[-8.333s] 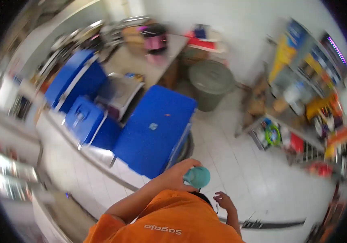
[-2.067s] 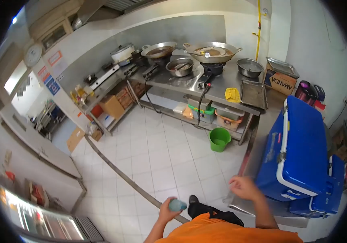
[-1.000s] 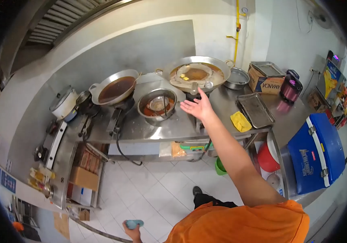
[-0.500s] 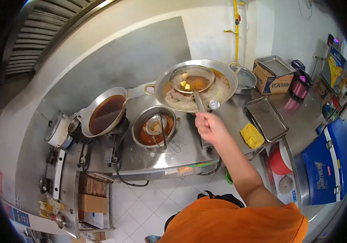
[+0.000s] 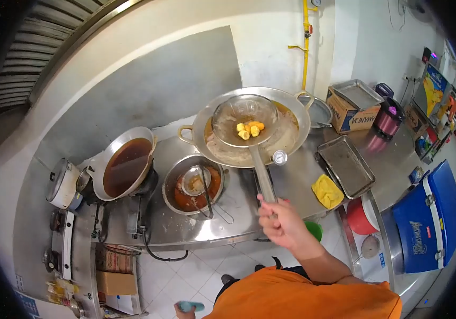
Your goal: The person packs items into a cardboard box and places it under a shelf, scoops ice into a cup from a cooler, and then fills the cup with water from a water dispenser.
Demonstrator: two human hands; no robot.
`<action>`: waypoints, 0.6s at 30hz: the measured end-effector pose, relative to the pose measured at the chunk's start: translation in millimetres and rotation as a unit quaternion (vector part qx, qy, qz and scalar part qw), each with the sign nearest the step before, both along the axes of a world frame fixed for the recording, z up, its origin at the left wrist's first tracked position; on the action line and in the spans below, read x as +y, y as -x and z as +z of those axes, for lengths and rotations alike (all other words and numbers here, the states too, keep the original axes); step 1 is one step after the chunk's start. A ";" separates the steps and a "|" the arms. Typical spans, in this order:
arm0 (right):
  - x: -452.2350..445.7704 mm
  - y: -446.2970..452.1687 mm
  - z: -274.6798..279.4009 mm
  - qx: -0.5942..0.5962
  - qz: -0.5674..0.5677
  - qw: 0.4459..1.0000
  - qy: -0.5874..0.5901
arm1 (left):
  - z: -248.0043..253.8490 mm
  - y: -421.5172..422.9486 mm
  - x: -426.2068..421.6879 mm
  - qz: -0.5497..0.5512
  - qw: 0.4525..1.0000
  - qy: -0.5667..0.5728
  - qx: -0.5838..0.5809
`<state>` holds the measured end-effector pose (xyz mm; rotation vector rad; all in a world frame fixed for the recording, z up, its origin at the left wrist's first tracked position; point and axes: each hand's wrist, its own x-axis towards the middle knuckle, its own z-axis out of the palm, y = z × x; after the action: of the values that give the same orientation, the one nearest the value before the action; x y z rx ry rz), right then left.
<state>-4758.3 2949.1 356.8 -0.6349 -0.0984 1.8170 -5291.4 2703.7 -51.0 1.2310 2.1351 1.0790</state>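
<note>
My right hand is wrapped around the long flat metal handle of a wide mesh skimmer. Several yellow-orange chunks of food lie in its bowl. The skimmer is over a big two-handled wok of foamy oil, with a dial thermometer at the near rim. Low in the view, my left hand is closed on a small teal object, whose kind I cannot make out.
Left of the wok, a steel bowl holds reddish liquid and a small strainer. Another wok contains dark liquid. At right are a yellow cloth, baking trays, a cardboard box and a blue cooler.
The skimmer has come up out of the oil and nearer, its food pieces now gathered together. My right hand has moved toward my body. My left hand has come into view with the teal object.
</note>
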 end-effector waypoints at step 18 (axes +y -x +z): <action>55.0 -3.9 -363.9 -0.504 -0.111 0.844 0.143 | 85.7 -46.8 -50.0 0.003 0.995 0.050 -0.089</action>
<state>-4754.4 3004.1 -7.0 -1.6987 -0.4402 1.1084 -5244.6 2653.6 34.6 1.0433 2.0331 1.0301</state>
